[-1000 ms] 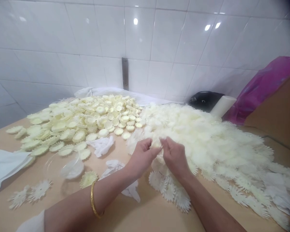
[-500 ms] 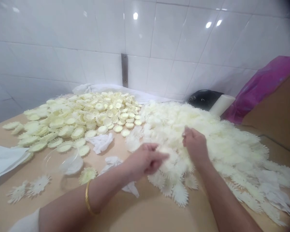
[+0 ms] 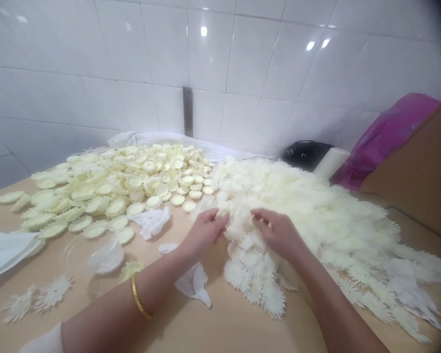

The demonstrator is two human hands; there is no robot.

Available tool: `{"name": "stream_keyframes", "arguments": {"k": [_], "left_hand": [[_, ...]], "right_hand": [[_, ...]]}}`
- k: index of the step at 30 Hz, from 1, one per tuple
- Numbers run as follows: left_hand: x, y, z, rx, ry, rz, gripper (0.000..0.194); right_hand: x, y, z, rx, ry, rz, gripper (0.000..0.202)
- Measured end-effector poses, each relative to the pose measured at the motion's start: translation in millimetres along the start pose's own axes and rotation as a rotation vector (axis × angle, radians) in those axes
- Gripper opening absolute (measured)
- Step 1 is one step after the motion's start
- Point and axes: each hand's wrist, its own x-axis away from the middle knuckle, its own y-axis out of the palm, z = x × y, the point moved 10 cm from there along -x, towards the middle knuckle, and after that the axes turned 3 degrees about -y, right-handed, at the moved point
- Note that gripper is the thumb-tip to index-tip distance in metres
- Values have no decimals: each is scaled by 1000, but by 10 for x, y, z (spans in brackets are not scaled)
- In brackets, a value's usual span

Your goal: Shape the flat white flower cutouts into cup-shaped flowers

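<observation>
My left hand [image 3: 207,228], with a gold bangle on its wrist, is closed at the near left edge of a heap of pale, fringed, flower-shaped cutouts [image 3: 290,196]. Thumb and fingers pinch a pale frilly cutout [image 3: 223,210], partly lost against the heap. Facing it, my right hand [image 3: 277,231] has its fingers bent together at the heap; what lies between them blends into the pale pieces. Below both hands, several flat cutouts [image 3: 252,274] overlap on the tan table [image 3: 228,328]. To the left is a pile of cupped, yellowish pieces with notched rims [image 3: 132,179].
A clear round dish [image 3: 108,257] and crumpled white tissues [image 3: 152,223] lie left of my hands. Two loose cutouts [image 3: 55,292] sit near the front left. At the back right are a black object [image 3: 303,154], a white roll [image 3: 331,163] and a purple bag [image 3: 393,132]. Behind stands a tiled wall [image 3: 213,59].
My left hand has moved slightly up and left, its extended finger now drawn in. The right hand has come down and left, closer to the left one. The view has shifted slightly.
</observation>
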Motion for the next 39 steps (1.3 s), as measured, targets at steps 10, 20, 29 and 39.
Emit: {"name": "stream_keyframes", "arguments": {"k": [10,20,29,39], "left_hand": [[40,68,97,-24,38,-32,29],[-24,174,-83,-83,63,-60,29],[-10,146,-96,-10,6,-2,15],[14,207,-162,122,-50,-82,26]], "right_hand": [[548,437,-352,473,-322,-197,58],[-59,431,184,580,-176,-61,45],[-275,266,127,771,-262,217,22],[-106,-65,-114,748,-276,469,17]]}}
